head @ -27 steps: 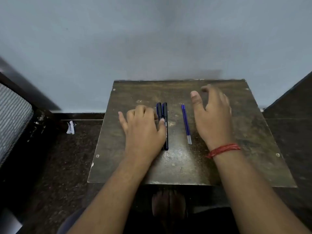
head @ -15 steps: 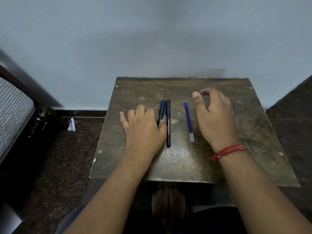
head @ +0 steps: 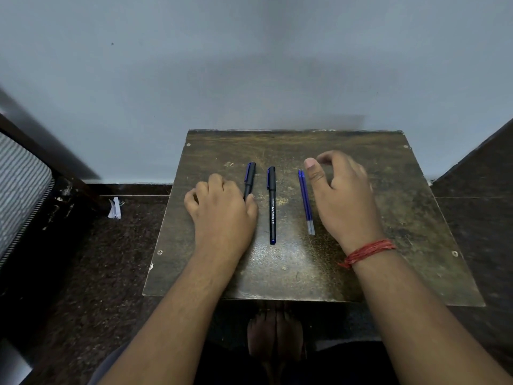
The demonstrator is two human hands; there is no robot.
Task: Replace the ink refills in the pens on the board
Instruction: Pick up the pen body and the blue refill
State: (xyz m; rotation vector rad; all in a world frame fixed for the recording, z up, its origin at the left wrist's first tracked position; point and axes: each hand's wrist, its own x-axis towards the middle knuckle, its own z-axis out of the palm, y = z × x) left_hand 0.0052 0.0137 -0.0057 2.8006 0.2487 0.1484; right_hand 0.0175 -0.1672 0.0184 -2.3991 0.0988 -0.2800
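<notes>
Two black capped pens with blue clips lie lengthwise on a worn dark board [head: 402,218]. My left hand [head: 222,218] covers the lower part of the left pen [head: 249,179], with curled fingers and the thumb against its barrel. The right pen [head: 272,207] lies free, a gap apart from it. Two thin blue refills [head: 306,202] lie side by side to the right. My right hand [head: 344,201], with a red thread at the wrist, hangs just right of the refills, fingers loosely bent, holding nothing.
The board butts against a grey wall [head: 249,65] at the back. Dark floor surrounds it, with a scrap of white paper [head: 114,208] at the left. A striped chair back [head: 19,184] stands at the far left. My feet [head: 274,340] show under the board's near edge.
My left hand has drawn the left pen sideways to the left, opening a gap between the two pens. My right hand has stayed by the refills, curling slightly.
</notes>
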